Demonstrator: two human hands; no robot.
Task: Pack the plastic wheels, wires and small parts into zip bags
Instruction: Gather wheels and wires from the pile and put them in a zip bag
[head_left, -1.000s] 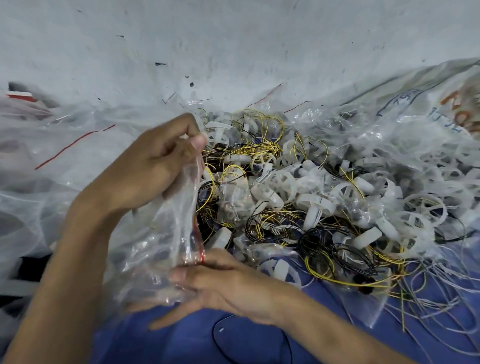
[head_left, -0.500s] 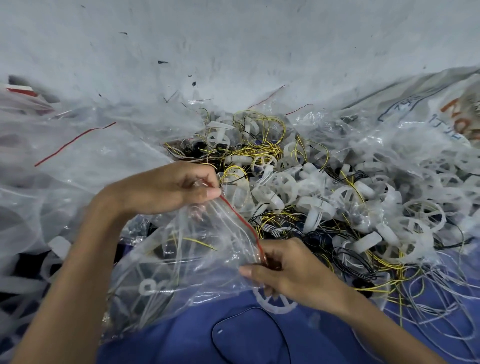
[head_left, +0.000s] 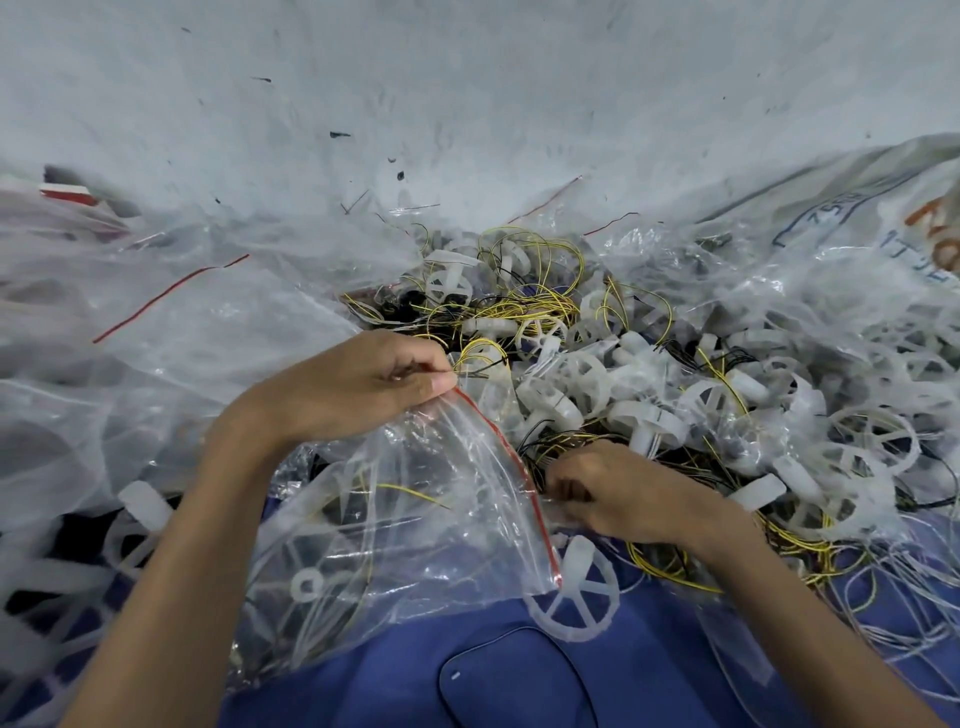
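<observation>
Zip bag (head_left: 415, 525), left fingers (head_left: 434, 387) pinching corner, right fingers (head_left: 569, 486) pinching edge

Blue and orange sack (head_left: 852, 179) print, unreadable

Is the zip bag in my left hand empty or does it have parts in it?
Not empty: a yellow wire and a white ring show through the bag held by the left hand.
</observation>
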